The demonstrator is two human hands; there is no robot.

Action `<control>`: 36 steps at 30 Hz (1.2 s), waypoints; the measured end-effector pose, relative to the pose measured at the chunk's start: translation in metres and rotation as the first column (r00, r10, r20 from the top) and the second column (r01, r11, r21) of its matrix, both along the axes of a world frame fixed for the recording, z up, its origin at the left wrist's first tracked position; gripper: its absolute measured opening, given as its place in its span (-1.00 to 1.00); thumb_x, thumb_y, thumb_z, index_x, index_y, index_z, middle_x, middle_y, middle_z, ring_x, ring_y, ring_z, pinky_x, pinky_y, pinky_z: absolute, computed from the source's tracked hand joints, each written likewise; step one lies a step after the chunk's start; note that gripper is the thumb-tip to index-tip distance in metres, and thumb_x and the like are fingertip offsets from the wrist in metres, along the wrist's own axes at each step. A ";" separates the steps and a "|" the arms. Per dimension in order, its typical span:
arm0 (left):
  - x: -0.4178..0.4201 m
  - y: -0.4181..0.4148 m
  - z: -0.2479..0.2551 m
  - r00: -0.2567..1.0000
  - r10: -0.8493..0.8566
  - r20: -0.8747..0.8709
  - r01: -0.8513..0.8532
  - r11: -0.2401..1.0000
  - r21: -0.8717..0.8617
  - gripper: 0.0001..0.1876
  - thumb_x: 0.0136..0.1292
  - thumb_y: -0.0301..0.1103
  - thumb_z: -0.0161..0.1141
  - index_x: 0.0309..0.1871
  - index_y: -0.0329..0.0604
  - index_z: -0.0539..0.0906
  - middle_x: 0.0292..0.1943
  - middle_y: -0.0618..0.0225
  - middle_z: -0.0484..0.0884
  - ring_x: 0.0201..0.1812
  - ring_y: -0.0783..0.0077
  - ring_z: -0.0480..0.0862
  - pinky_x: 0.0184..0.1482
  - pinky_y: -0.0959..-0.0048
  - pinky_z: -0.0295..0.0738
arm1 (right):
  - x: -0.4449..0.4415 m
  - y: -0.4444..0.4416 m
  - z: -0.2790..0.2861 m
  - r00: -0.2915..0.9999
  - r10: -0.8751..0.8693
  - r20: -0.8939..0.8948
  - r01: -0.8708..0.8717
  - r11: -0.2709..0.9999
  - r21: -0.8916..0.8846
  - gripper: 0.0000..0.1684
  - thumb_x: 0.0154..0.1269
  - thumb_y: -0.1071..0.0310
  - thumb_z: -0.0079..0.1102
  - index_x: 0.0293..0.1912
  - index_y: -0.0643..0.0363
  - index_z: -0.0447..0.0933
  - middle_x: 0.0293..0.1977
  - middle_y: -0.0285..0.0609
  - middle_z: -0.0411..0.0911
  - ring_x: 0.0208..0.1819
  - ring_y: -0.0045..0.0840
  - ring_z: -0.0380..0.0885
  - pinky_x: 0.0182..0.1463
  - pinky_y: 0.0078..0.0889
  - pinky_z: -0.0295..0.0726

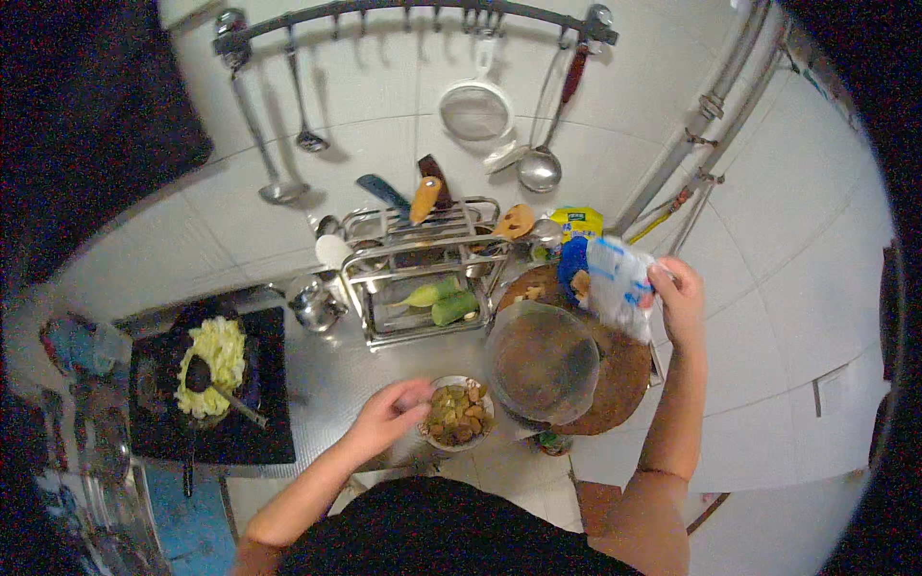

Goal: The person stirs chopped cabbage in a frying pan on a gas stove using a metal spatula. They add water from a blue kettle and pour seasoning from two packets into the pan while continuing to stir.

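My right hand (677,295) grips the edge of a translucent plastic bag (619,284) with blue print, above the back right of a round wooden chopping board (628,374). A translucent bowl or colander (544,360) stands on the board. My left hand (396,414) is at the left rim of a patterned plate (464,444) of greenish and brown food pieces (455,414); it is blurred, and I cannot tell whether it touches the plate. Small pale pieces (534,291) lie at the back of the board.
Chopped cabbage (216,360) with a ladle (241,407) in it lies over the dark stove (270,360) at left. A metal rack (425,335) with knives and cut green radish (454,308) stands at the back. Utensils hang from a wall rail (418,6). A metal pot (317,306) stands beside the rack.
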State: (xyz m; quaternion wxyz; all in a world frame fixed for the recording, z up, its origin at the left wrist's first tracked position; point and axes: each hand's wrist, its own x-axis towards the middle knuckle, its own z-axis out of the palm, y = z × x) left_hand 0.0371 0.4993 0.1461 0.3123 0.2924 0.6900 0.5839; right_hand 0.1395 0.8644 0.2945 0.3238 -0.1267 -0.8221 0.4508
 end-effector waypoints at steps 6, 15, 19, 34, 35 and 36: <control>0.018 0.012 0.059 0.998 -0.051 0.026 0.045 0.979 0.198 -0.35 -0.08 -0.31 0.32 0.11 -0.20 0.30 0.01 0.27 0.40 0.00 0.46 0.41 -0.04 0.46 0.36 | 0.003 -0.134 -0.021 0.943 0.299 0.145 -0.253 0.928 -0.273 -0.84 0.09 0.33 0.09 -0.41 0.24 0.49 -0.54 -0.24 0.48 -0.60 -0.58 0.46 -0.55 -0.55 0.46; 0.008 -0.120 0.013 0.990 0.100 0.099 -0.123 0.956 0.268 -0.54 0.04 -0.38 0.22 0.02 -0.25 0.36 -0.17 0.37 0.52 -0.19 0.59 0.49 -0.13 0.56 0.40 | -0.042 -0.270 -0.145 0.941 0.280 -0.188 -0.334 0.685 -0.648 -0.28 0.07 0.12 0.11 0.15 0.17 0.07 -0.02 -0.11 0.30 -0.03 -0.41 0.33 -0.07 -0.19 0.35; 0.003 -0.158 0.007 0.954 0.254 0.161 -0.293 0.904 0.312 -0.55 0.07 -0.39 0.19 0.03 -0.25 0.34 -0.13 0.36 0.49 -0.17 0.58 0.48 -0.14 0.53 0.41 | -0.036 -0.353 -0.152 0.742 0.617 -0.263 -0.281 -0.070 -0.957 -0.15 -0.01 -0.09 0.14 0.19 0.04 0.03 0.19 -0.20 0.06 0.18 -0.31 0.12 0.07 -0.05 0.26; -0.011 -0.222 -0.008 0.668 0.265 -0.696 -0.458 0.883 -0.103 -0.51 0.04 0.01 0.10 -0.32 -0.38 0.49 -0.37 0.12 0.38 -0.28 0.17 0.42 -0.24 0.31 0.32 | -0.060 -0.429 -0.237 0.684 0.660 -0.312 -0.110 -0.329 -0.938 -0.13 -0.16 -0.11 0.26 0.13 -0.01 0.16 0.09 -0.21 0.23 0.14 -0.31 0.21 0.18 -0.03 0.16; -0.015 -0.224 0.000 0.670 0.255 -0.697 -0.448 0.887 -0.107 -0.53 0.04 0.01 0.10 -0.30 -0.33 0.49 -0.37 0.15 0.39 -0.28 0.20 0.42 -0.24 0.34 0.32 | -0.061 -0.426 -0.240 0.710 0.639 -0.296 -0.117 -0.307 -0.944 -0.12 -0.18 -0.11 0.27 0.13 -0.01 0.17 0.09 -0.20 0.23 0.14 -0.30 0.20 0.17 -0.03 0.17; -0.018 -0.226 0.004 0.673 0.246 -0.697 -0.440 0.891 -0.111 -0.54 0.03 0.01 0.11 -0.27 -0.29 0.50 -0.37 0.19 0.40 -0.28 0.23 0.42 -0.24 0.36 0.32 | -0.061 -0.422 -0.241 0.734 0.619 -0.279 -0.123 -0.283 -0.951 -0.11 -0.19 -0.11 0.28 0.12 -0.01 0.17 0.09 -0.18 0.24 0.14 -0.30 0.20 0.17 -0.03 0.18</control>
